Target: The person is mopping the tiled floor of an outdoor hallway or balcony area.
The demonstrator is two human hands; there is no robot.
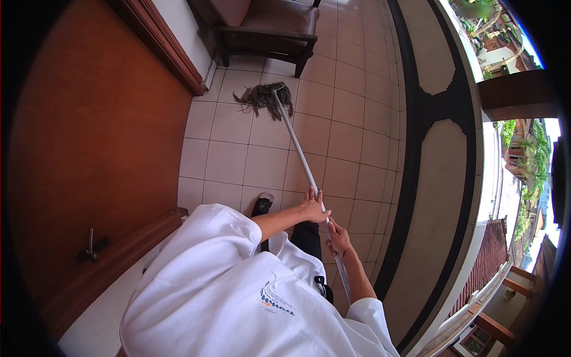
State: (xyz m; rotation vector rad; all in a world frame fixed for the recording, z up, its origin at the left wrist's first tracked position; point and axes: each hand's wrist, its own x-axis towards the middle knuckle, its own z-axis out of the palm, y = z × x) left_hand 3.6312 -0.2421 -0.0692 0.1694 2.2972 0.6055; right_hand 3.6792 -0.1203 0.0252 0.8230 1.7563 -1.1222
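Note:
A mop (299, 152) with a pale, straight handle slants across the tiles ahead of me. Its grey string head (262, 100) lies spread on the floor near a chair's front leg. My left hand (313, 207) is closed around the middle of the handle, thumb to the right side. Just below it, my right hand (339, 239) grips the same handle with its fingers wrapped round. The handle's lower end runs down beside my right forearm.
A dark wooden chair (270, 27) with a brown seat stands beyond the mop head. On the left is a brown door (101, 149) with a metal handle (89, 253). A low wall (443, 178) with dark trim runs along the right. My shoe (262, 204) rests on pale floor tiles (226, 160).

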